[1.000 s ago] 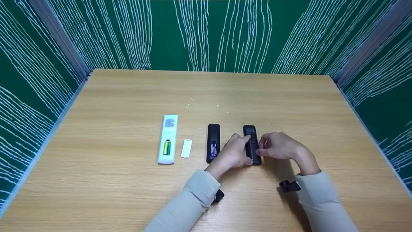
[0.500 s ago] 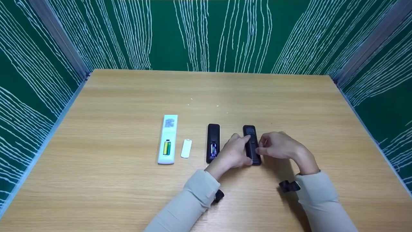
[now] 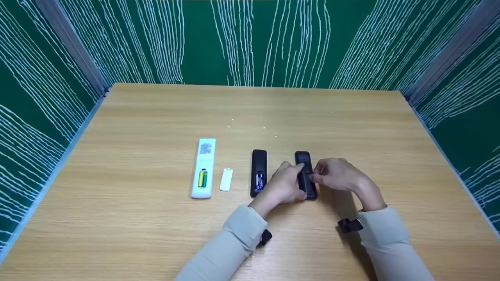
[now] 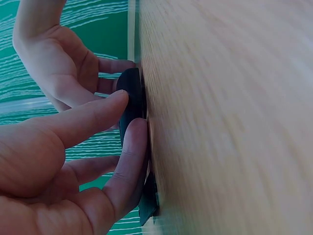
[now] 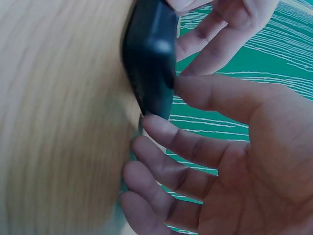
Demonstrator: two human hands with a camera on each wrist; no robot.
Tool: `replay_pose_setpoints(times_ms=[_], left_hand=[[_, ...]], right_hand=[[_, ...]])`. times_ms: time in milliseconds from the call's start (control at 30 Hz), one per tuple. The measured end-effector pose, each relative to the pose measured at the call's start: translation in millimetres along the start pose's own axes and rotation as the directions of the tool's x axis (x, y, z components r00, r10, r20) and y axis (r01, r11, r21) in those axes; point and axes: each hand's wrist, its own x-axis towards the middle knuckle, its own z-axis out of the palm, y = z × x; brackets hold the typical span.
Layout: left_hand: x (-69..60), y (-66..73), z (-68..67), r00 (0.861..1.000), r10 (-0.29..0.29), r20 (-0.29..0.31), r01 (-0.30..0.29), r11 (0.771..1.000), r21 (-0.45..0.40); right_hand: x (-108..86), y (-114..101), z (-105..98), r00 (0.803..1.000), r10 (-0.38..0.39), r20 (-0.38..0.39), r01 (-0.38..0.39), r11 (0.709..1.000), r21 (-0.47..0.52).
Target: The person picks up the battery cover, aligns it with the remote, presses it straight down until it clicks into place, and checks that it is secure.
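Note:
A black remote control (image 3: 304, 157) lies back side up on the table, between the hands. My left hand (image 3: 283, 185) grips it from the left, thumb at the near end and a finger farther up its back. From the other side, my right hand (image 3: 339, 174) has its thumb on the back; the right wrist view shows the index fingertip (image 5: 159, 125) at the remote's edge. No batteries show in this remote. Left of it, a second black remote (image 3: 259, 160) has batteries (image 3: 259, 181) in its uncovered compartment, its near end partly behind my left wrist.
Farther left lies a white remote (image 3: 205, 160) with a yellow and a green battery (image 3: 202, 179) exposed. A white battery cover (image 3: 226, 179) lies beside it. Several tiny white scraps dot the wooden table (image 3: 164, 113). Green walls with white streaks (image 3: 254, 43) enclose the table's back and sides.
My right hand has shifted slightly toward the far end, its thumb moving up along the remote's back. The left hand and both other remotes stay put.

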Motion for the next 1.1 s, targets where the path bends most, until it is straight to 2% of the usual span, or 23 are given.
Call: replay_pose_setpoints(times_ms=[200,700,1100], left_hand=[[0.1,1.1,-0.5,1.000,0.009,-0.011,-0.009,1.000,0.016],[-1.1,0.6,-1.2,1.000,0.006,-0.015,-0.006,1.000,0.000],[-0.7,-0.6,-2.5,1.000,0.023,-0.005,-0.023,1.000,0.015]], right_hand=[[0.9,0.4,0.0,0.999,-0.015,-0.034,0.014,1.000,-0.027],[4.3,-0.1,1.9,0.997,0.017,-0.076,-0.019,1.000,-0.025],[3.3,-0.7,1.0,0.995,-0.005,-0.097,0.002,1.000,-0.030]])
